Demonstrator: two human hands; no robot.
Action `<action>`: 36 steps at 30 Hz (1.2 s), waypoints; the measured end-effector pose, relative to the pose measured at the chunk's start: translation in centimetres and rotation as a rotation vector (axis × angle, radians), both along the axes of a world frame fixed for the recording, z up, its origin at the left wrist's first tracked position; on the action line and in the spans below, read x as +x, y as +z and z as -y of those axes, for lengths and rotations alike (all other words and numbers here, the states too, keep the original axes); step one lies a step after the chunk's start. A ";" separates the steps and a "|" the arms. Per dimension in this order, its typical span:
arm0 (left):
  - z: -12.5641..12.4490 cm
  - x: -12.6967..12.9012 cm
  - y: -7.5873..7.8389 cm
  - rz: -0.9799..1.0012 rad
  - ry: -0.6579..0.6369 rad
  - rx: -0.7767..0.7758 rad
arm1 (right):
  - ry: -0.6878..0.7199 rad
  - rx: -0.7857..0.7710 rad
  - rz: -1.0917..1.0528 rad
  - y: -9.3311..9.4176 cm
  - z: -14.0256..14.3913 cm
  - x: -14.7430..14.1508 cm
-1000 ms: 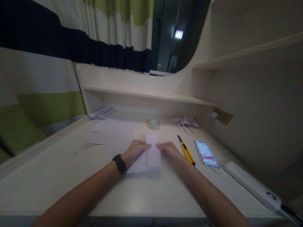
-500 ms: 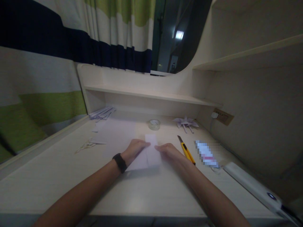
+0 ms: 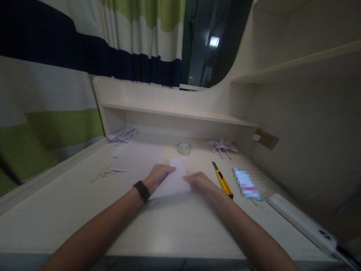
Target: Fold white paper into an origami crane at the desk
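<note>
A white sheet of paper [image 3: 175,184], with a folded-over strip along it, is held low over the desk in front of me. My left hand [image 3: 158,177] grips its left side, thumb on top and a dark watch on the wrist. On the opposite edge my right hand [image 3: 199,180] pinches the paper, thumb pointing inward. Fingers beneath the sheet are hidden. A yellow utility knife [image 3: 222,180], its blade out, lies just right of my right hand. Beyond the paper stands a roll of clear tape [image 3: 184,148].
Folded paper strips [image 3: 122,134] are piled at the back left. Nearer lie thin scraps [image 3: 108,171]. Folded paper pinwheels [image 3: 222,146] sit at the back right. A pixelated phone-like object [image 3: 246,184] and a long white lamp-like bar [image 3: 300,218] line the right side. A low shelf [image 3: 180,112] spans the back.
The paper has shifted slightly left and tilted a little, its far end moving with it. Both hands still hold it, the left one a touch further left.
</note>
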State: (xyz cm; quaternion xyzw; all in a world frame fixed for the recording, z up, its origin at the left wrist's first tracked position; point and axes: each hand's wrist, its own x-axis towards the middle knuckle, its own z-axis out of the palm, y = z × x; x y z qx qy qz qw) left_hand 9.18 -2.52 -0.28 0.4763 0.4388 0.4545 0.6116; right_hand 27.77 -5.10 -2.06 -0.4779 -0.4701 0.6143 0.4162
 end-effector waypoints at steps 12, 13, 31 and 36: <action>-0.1 -0.4 0.3 0.064 0.001 -0.030 | 0.044 -0.047 0.002 0.9 0.5 -0.1; 0.0 -0.4 0.4 0.065 0.012 -0.025 | 0.045 -0.052 -0.002 0.8 0.4 -0.1; -0.5 -0.6 -0.1 0.042 0.063 -0.005 | 0.031 -0.086 0.101 1.6 0.7 -0.2; -0.5 -0.6 0.0 0.054 0.045 -0.015 | -0.016 -0.063 0.090 1.9 1.0 -0.5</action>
